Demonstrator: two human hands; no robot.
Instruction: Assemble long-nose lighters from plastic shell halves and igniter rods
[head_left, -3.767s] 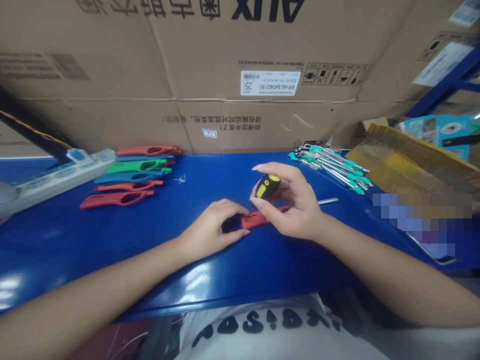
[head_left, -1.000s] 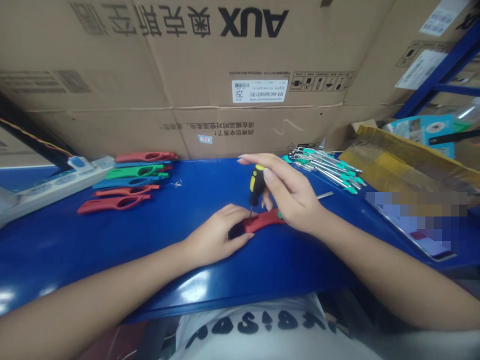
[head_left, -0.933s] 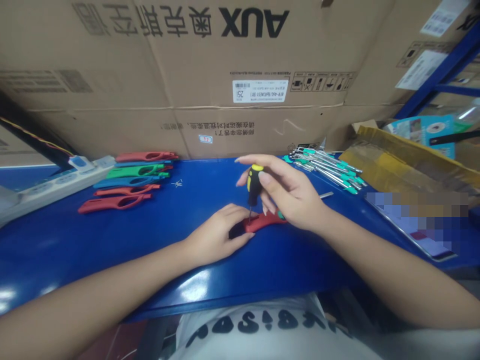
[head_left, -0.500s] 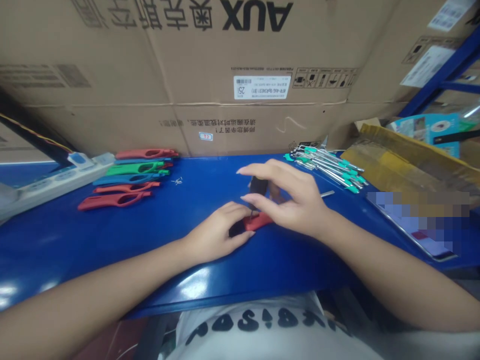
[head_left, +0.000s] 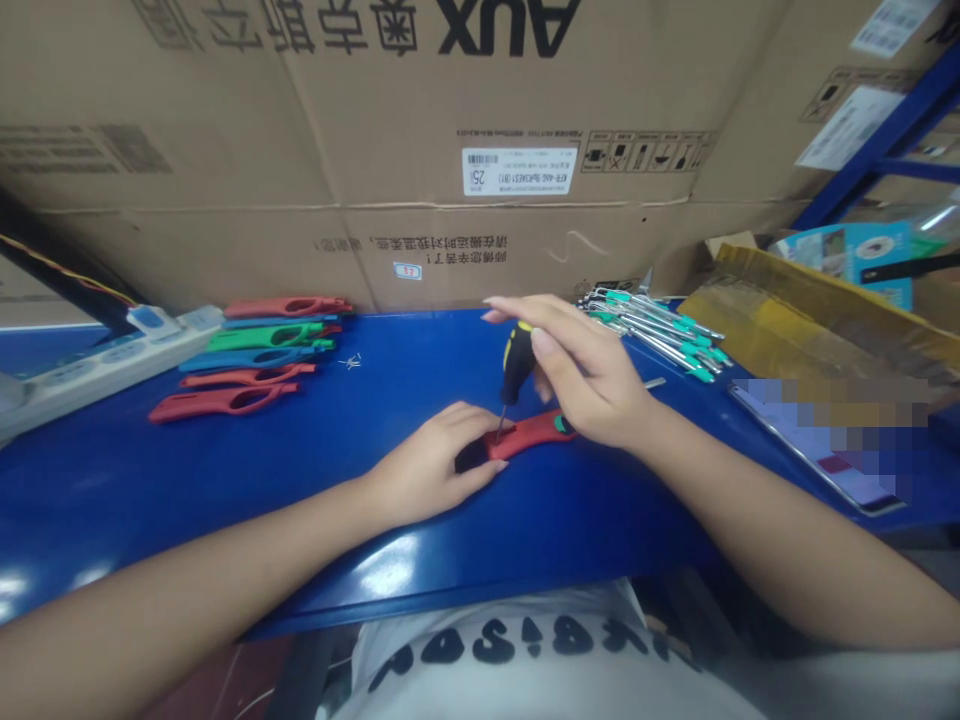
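Head view: a wall of creased brown cardboard (head_left: 375, 130) with upside-down print fills the far side, behind a smooth, glossy blue table (head_left: 570, 520). Two bare forearms stretch in from the near corners. The left hand (head_left: 439, 455) lies low at the middle, thumb and fingers arched into a C; the right hand (head_left: 592, 390) is raised just right of it, wrist bent inward. Far right sits a crumpled box (head_left: 825, 330) covered in shiny yellow tape. A white plastic power strip (head_left: 105, 365) slants along the left side, beside a row of red, green and blue plastic casings (head_left: 240, 358) with oval loops. Opposite, on the right, are a flat phone (head_left: 817, 440), its screen partly pixelated, and a heap of silvery metal rods (head_left: 660, 330) with green fittings. Between the hands, on the table, lies a matte red casing (head_left: 529, 436), its left end pinched by the left hand, its right end hidden by the right. Right thumb and fingers pinch a black-and-yellow screwdriver (head_left: 517, 370), slightly tilted, its thin shaft meeting the casing's left end. Tiny pale screws (head_left: 350, 361) lie scattered farther left.
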